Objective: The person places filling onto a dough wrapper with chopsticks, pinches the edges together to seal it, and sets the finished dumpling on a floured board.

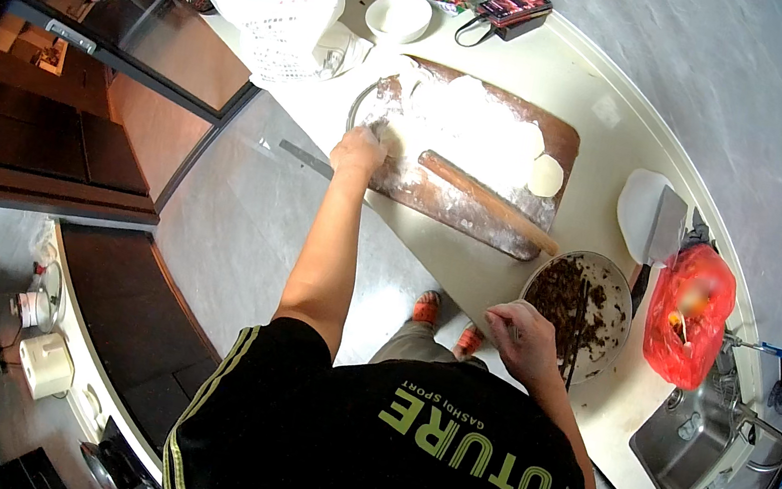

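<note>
My left hand (359,152) is at the near left edge of a floured wooden board (389,182), its fingers bent down by a pale piece of dough (397,141); whether it grips anything is hidden. A wooden rolling pin (485,199) lies slantwise along the board's near side. Glare washes out much of the flour and dough behind it. One round dough wrapper (546,176) shows clearly at the board's right. My right hand (522,339), fingers curled, hovers by the counter edge, left of a bowl of dark filling (555,292) with chopsticks (578,326) in it.
A white plastic bag (281,15) and a small white bowl (398,17) stand beyond the board. A phone (515,7) rests at the back. To the right are a cleaver (667,223), a red plastic bag (688,319) and a steel sink (684,440).
</note>
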Available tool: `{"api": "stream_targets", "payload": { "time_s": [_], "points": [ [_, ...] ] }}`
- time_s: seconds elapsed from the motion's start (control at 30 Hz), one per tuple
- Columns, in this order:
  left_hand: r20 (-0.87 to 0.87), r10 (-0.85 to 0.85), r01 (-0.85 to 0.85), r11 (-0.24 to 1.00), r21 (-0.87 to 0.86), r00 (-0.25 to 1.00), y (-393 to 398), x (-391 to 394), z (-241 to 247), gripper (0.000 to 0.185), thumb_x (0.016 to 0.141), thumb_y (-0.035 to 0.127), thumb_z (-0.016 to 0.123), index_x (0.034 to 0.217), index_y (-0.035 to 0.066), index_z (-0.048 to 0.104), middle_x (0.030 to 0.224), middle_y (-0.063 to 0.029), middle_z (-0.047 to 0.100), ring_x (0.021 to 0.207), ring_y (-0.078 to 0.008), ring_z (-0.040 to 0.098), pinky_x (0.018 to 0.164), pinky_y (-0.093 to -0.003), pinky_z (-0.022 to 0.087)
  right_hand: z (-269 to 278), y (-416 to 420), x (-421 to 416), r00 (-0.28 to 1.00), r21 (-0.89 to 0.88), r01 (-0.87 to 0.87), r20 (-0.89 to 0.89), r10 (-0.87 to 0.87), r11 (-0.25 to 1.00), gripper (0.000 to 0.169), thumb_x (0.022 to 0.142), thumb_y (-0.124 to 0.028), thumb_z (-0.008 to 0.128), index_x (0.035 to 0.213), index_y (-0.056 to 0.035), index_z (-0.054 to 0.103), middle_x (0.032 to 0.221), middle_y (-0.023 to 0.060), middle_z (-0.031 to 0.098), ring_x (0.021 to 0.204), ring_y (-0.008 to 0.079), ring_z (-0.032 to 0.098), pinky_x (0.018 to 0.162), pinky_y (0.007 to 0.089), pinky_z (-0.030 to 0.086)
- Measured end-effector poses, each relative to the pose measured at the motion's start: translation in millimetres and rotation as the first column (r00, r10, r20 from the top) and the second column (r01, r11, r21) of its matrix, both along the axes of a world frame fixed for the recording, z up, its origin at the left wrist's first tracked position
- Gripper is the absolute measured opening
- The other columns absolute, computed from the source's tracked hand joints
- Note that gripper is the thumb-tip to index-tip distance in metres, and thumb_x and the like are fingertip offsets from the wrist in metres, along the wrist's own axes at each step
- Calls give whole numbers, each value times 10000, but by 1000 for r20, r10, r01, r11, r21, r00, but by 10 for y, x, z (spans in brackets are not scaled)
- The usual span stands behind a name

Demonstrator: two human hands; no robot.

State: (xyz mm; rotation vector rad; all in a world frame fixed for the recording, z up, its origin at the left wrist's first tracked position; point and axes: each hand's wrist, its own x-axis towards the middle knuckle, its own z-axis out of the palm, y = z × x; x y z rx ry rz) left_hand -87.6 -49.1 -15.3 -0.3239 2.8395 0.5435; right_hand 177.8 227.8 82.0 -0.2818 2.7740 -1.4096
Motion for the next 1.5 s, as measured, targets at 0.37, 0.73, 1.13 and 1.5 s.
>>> {"api": "stream_targets", "payload": {
  "time_s": [0.37, 0.73, 1.13, 1.5],
  "points": [
    [20, -31, 27, 981, 190, 999, 23, -178, -60, 454, 670, 403, 751, 895, 21, 657, 914, -166, 679, 863, -282, 652, 803, -351, 505, 9, -9, 109, 998, -16, -50, -46, 49, 999, 83, 822, -116, 663, 846, -43, 629, 761, 102, 617, 680, 262, 619, 598, 328, 489],
    [-24, 174, -171, 979, 110, 984, -168, 216, -149, 281, 787, 296, 617, 1013, 134, 662, 1105, -90, 642, 1050, -247, 597, 854, -381, 487, 56, 39, 193, 994, -41, -55, -94, 51, 998, 77, 804, -68, 670, 849, -29, 620, 782, 103, 627, 697, 257, 628, 608, 326, 495],
    [113, 361, 27, -360, 932, 926, -52, 599, 312, 175, 939, 126, 538, 1087, 33, 536, 990, -62, 620, 895, -147, 594, 831, -295, 484, 93, 775, 557, 962, 74, 271, -44, -268, 960, 68, 854, -85, 624, 899, -35, 626, 788, 108, 623, 679, 229, 616, 619, 309, 492],
    [184, -341, -381, -884, 269, 922, 864, 1670, 658, 375, 956, 187, 482, 1275, -9, 468, 1298, -148, 531, 1213, -287, 498, 1028, -447, 403, -147, 1394, 1395, 997, 627, 61, 4, -82, 776, 409, 795, -20, 560, 1160, -200, 596, 1085, 119, 568, 926, 291, 600, 761, 398, 514]
  ]
}}
